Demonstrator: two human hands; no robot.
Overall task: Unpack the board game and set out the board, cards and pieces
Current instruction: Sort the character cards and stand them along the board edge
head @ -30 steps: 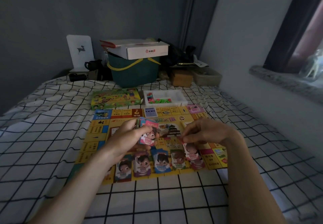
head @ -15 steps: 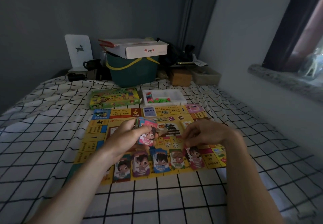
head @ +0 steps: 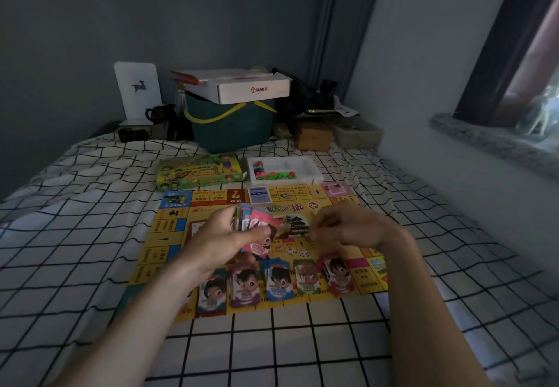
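5 small stacks of play money [head: 276,279] are laid in a row along the near edge of the board [head: 169,229], which is spread flat on the checked bed [head: 90,235] at the centre of the frame. A thick fan of mixed notes [head: 257,226] is gripped in the left hand [head: 223,235], thumb pressed across the pink top note. The right hand [head: 348,226] is held just right of the fan with fingers curled; whether a note is pinched there cannot be told. 2 card decks [head: 258,194] lie on the board's far edge, with the game box [head: 198,172] and the white tray of coloured pieces [head: 284,170] just beyond.

Several slips are judged possible. The soft bedding could be shifted by a knee or forearm, so the loose stacks would slide or merge. The fanned notes could be spilled if the thumb's pressure were eased. In the dim light, a note could be dropped on the wrong denomination. The dice [head: 302,253] near the stacks could be knocked.
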